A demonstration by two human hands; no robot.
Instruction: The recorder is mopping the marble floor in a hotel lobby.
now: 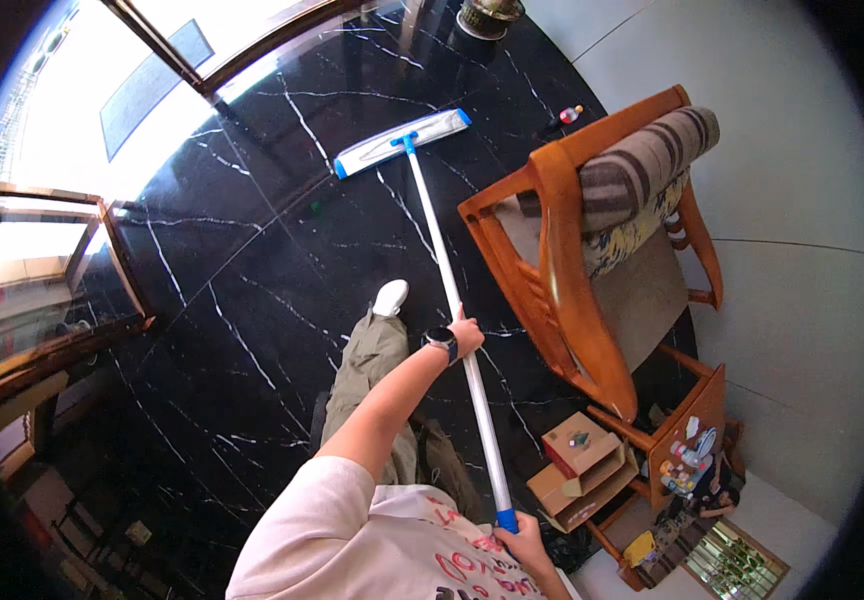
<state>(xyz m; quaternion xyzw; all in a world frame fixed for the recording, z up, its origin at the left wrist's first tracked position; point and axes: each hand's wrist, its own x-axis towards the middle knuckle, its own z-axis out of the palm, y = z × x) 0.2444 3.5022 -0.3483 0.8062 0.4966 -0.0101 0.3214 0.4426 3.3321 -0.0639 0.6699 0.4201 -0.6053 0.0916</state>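
Step in hand: the person is pushing a flat mop (403,142) over the black marble floor (252,300); this I am judging from the stance and the long reach.

Mop: its white pad with blue ends is lying flat on the floor, well beyond the wooden armchair (592,250), on the far side from the person. The pale handle (452,300) is running from the pad back toward the person, passing just beside the armchair's front leg.

Left hand (464,335): it is gripping the handle about the middle, the fingers closed around the pole; a dark watch (442,340) is sitting on the wrist.

Right hand (522,545): it is holding the handle near the blue top end (506,521), close to the body. The fingers seem wrapped around it, but they are partly hidden.

Near the armchair: open cardboard boxes (582,465) are standing on the floor under and beside the low wooden table (687,440), close to the handle's lower part.

How to do it well, as I am judging: keeping the pad pressed flat, steering with the left hand and pushing with the right, in straight overlapping passes.

Care: the handle is swinging close to the armchair and the boxes, so short strokes there are safer. A small bottle (571,114) is standing beyond the armchair, near the wall.
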